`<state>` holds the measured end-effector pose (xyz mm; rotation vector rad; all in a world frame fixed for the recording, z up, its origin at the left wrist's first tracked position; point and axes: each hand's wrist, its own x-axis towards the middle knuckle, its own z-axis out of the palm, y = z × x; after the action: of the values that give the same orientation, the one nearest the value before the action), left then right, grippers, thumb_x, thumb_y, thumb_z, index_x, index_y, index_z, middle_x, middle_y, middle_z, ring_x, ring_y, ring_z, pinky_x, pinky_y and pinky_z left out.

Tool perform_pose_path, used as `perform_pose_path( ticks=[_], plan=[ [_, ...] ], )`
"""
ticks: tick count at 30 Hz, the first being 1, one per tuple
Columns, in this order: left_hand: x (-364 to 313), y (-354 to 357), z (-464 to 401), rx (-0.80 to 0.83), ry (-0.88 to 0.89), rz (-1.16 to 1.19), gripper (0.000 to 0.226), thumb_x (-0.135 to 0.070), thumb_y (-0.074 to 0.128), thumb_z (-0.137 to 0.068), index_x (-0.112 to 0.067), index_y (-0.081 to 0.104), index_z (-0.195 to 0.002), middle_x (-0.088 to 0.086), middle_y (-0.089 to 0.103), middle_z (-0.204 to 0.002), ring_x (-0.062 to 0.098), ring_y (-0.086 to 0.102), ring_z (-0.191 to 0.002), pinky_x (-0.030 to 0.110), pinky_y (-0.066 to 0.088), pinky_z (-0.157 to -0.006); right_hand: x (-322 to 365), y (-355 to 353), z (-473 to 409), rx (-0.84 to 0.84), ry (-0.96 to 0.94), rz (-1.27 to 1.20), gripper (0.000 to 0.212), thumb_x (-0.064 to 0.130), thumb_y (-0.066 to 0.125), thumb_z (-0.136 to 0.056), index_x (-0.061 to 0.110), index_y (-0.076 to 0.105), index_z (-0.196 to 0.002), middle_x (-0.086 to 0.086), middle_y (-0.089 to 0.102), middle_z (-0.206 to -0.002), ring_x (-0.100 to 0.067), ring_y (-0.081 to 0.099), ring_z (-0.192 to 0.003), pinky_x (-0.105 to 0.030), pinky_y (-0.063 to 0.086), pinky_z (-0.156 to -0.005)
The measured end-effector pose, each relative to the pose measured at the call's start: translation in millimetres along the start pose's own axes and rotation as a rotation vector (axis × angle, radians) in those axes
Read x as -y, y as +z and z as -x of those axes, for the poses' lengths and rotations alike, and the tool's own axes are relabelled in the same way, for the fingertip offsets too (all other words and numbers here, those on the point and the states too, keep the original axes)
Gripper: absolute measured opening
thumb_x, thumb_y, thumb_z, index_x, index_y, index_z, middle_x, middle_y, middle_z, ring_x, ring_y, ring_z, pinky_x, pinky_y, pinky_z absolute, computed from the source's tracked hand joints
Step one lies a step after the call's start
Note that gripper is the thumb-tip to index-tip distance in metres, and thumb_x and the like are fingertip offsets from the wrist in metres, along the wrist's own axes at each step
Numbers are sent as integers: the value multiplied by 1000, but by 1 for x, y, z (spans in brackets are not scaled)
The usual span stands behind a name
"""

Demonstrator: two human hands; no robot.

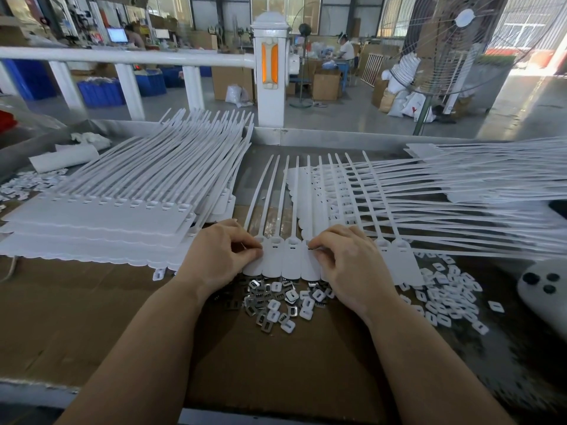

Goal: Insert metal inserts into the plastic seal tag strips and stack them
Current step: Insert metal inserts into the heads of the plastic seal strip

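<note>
Both forearms reach in, left hand point(219, 251) and right hand point(348, 256) fingers pinching inserts at the strip point(288, 259) slots: inserting step, next slot wants alignment.

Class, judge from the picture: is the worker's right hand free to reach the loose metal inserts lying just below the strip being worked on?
Probably yes. The metal inserts lie uncovered on the cardboard, just beside the right hand, with nothing between. That hand is now pinching at the tag strip, so it must let go first.
</note>
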<state>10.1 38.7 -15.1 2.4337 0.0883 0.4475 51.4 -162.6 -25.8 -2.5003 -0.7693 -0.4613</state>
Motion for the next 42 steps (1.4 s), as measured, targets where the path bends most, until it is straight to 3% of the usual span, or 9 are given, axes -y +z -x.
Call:
perform_pose_path(
  ticks=[5, 16, 24, 31, 36, 42],
  plan=[
    [0, 3, -1, -24, 5, -48, 7, -24, 72, -79, -18, 71, -82, -18, 51, -80, -3, 49, -74, -2, 34, -67, 0, 0, 1, -4, 1, -2, 18, 19, 53, -93, 20, 67, -103, 6, 62, -105, -12, 48, -102, -27, 37, -94],
    [6, 6, -2, -118, -56, -17, 11, -29, 66, -84, -20, 60, -82, -15, 50, -77, -1, 46, -70, 14, 33, -60, 0, 0, 0, -9, 5, -4, 17, 18, 54, -92, 20, 68, -102, 6, 63, -104, -12, 49, -102, -28, 37, -94],
    [8, 4, -5, -265, -173, 200, 20, -16, 70, -82, -30, 58, -72, -13, 61, -72, 0, 56, -70, 5, 39, -57, 0, 1, 0, -4, 7, -8, 17, 20, 54, -92, 20, 68, -103, 6, 62, -105, -12, 48, -102, -27, 36, -94],
    [10, 4, -8, -288, -236, 206, 19, -13, 67, -83, -29, 64, -74, -13, 64, -67, -1, 61, -67, 3, 39, -56, -1, 0, 1, -5, 1, 10, 18, 20, 53, -93, 20, 67, -104, 6, 62, -106, -12, 48, -103, -26, 34, -94],
    [11, 7, -12, -285, -239, 193, 8, -15, 67, -84, -17, 71, -90, -10, 65, -79, 5, 60, -77, 8, 40, -69, -1, 0, 0, -10, 5, 6, 17, 20, 53, -92, 20, 67, -103, 7, 63, -105, -12, 48, -102, -26, 36, -93],
    [12, 8, -13, -256, -211, 130, 8, -14, 67, -84, -19, 70, -90, -16, 59, -75, -9, 51, -70, 0, 35, -59, -1, 0, 1, -11, 7, 1, 17, 20, 54, -92, 20, 67, -103, 7, 63, -105, -12, 48, -102, -27, 37, -94]
  ],
)
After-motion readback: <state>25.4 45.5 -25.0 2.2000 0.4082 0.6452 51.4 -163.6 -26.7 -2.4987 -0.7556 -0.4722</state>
